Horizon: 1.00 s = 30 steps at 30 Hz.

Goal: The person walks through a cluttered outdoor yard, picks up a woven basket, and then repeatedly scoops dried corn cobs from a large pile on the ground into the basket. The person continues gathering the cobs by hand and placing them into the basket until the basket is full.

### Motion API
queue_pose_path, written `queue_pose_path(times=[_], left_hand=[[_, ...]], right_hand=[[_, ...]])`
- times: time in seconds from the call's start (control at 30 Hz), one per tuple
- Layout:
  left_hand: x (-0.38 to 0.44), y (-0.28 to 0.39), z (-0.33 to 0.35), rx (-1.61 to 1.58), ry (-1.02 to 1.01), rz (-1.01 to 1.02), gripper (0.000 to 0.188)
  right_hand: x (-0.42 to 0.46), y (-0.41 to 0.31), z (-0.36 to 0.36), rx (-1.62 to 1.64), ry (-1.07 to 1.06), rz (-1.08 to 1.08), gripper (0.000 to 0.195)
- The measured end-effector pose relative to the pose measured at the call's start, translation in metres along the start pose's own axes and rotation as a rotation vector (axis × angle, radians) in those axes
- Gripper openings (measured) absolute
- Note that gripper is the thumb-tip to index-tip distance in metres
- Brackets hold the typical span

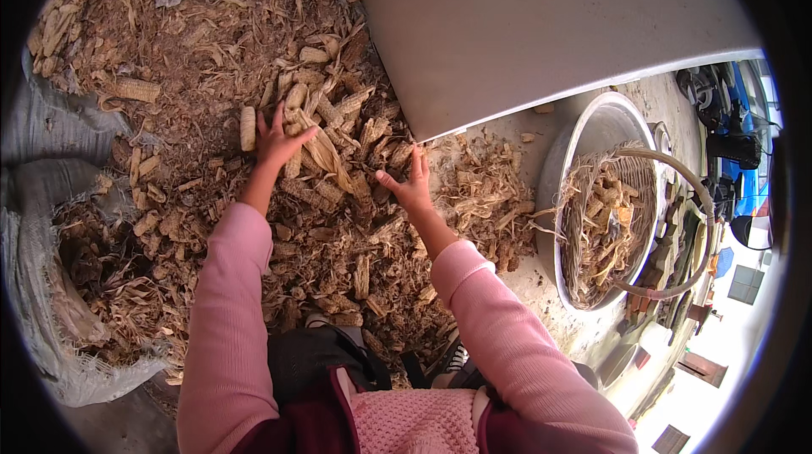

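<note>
A heap of dry corn cobs and husks [330, 187] covers the ground before me. My left hand [279, 136] rests with fingers spread at the left of a cluster of cobs, its thumb near a long pale husk [330, 149]. One pale cob [248, 128] lies just beside its fingers. On the other side of the cluster, my right hand [411, 184] has its thumb and fingers apart, close to the corner of a large grey panel. Neither hand clearly grips anything; contact with the cobs under the fingertips is hard to tell.
The grey panel [539, 22] fills the upper right. A wicker basket [580, 232] with cobs and husks sits in a large metal basin [561, 143] at the right. An open woven sack [32, 289] holding cobs and husks lies at the left. My shoes stand amid the cobs.
</note>
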<state>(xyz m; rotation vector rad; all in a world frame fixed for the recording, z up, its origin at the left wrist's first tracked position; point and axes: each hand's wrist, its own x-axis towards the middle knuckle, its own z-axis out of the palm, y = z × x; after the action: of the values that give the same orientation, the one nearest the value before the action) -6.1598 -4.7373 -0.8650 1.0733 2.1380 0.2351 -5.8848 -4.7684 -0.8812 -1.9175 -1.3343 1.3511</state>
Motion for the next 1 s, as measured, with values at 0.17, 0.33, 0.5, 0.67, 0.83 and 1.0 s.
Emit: queue_pose_path(times=[0.17,0.33,0.5,0.67,0.83,1.0], left_hand=[[-0.025,0.014,0.014,-0.086,-0.183,0.223,0.114],[-0.002,0.017,0.007,0.251,0.020,0.112,0.124],[-0.013,0.016,0.019,0.000,-0.266,0.207,0.118],[-0.035,0.004,0.031,-0.049,-0.404,0.291,0.125],[-0.030,0.005,0.032,-0.046,-0.519,0.269,0.124],[-0.058,-0.002,0.048,-0.522,-0.630,0.385,0.111]], right_hand=[[-0.014,0.004,0.013,-0.139,-0.006,-0.045,0.103],[-0.016,-0.002,0.016,-0.058,-0.019,-0.006,0.103],[-0.010,-0.016,0.023,-0.042,-0.020,0.091,0.105],[-0.024,-0.012,0.030,0.039,-0.014,-0.116,0.095],[-0.032,-0.010,0.041,0.001,-0.067,-0.071,0.091],[-0.038,-0.005,0.039,0.160,-0.010,-0.130,0.082]])
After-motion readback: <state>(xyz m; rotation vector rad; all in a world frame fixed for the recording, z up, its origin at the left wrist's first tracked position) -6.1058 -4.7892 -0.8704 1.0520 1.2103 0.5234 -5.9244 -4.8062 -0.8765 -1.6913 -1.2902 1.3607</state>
